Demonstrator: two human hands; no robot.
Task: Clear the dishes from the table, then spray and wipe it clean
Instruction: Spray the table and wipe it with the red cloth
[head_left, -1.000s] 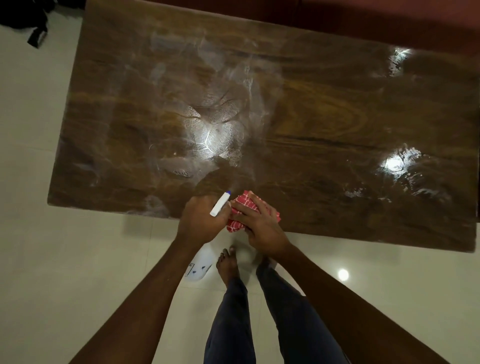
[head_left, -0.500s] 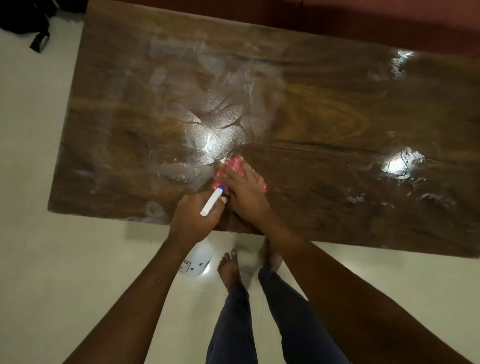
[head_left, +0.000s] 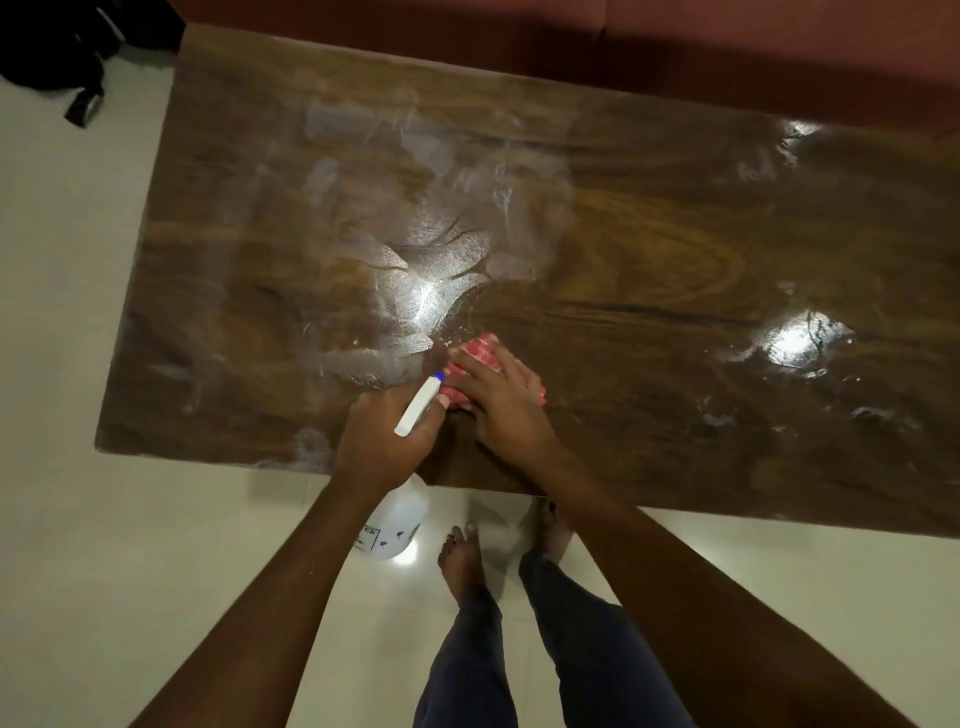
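Right hand (head_left: 496, 400) flat on red checked cloth (head_left: 483, 348), fingers spread, pressing it onto desk (head_left: 675, 260). Left hand (head_left: 382, 441) just beside it, curled round spray bottle (head_left: 397, 525) neck; nozzle (head_left: 418, 405) points at the cloth. Wet smears beyond both hands.

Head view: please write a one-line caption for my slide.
Right hand presses a red cloth on the streaked wooden table while the left hand grips a white spray bottle.
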